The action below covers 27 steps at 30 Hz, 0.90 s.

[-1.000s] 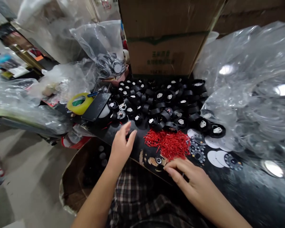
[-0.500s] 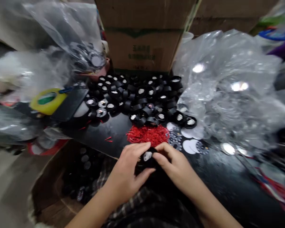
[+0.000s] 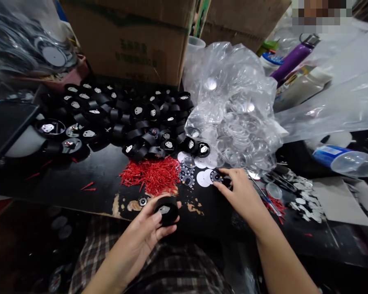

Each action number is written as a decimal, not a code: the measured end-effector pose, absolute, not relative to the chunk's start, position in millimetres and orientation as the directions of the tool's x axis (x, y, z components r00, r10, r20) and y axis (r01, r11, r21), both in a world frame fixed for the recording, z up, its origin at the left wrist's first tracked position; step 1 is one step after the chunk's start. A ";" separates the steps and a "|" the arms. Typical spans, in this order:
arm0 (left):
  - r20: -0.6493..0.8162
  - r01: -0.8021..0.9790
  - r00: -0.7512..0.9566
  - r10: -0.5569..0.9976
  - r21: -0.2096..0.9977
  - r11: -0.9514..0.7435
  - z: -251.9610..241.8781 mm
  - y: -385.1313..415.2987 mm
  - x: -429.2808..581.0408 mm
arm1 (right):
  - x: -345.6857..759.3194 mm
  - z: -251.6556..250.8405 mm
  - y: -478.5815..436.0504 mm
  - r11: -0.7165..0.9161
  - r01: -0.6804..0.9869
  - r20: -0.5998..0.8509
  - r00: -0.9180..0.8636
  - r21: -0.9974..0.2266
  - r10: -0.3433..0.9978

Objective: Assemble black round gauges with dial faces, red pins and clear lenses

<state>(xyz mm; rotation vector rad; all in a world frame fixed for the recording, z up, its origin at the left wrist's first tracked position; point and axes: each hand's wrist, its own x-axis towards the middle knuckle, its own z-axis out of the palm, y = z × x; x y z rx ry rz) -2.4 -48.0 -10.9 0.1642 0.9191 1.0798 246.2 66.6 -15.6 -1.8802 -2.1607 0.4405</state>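
Note:
In my left hand (image 3: 150, 222) is a round black case (image 3: 166, 210), its open side facing me, with a silvery piece inside under my thumb. My right hand (image 3: 236, 188) is over the table to the right, thumb and fingers closed around the edge of a patterned black dial (image 3: 216, 176). White discs (image 3: 204, 178) lie beside that dial, and more patterned dials (image 3: 187, 179) are just left of them. A heap of small red pieces (image 3: 150, 175) lies beyond my left hand, with a small round part (image 3: 142, 201) near it.
Many black cases (image 3: 125, 118) are piled at the back left before a cardboard box (image 3: 129, 45). A plastic bag of clear rings (image 3: 239, 126) stands right of them. Farther right are tweezers (image 3: 265, 196), white pieces (image 3: 308, 200), a plastic bottle (image 3: 349, 161) and a purple bottle (image 3: 294, 57).
The view has turned to the right. My right hand has left the black case and moved right to the dials. My left hand keeps the case, now tipped more toward me.

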 end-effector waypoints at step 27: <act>-0.485 -0.662 -0.169 0.858 0.701 0.265 -18.8 -43.8 14.4 | 140.8 14.2 19.1 0.234 0.409 0.046 -0.420 -0.882 0.906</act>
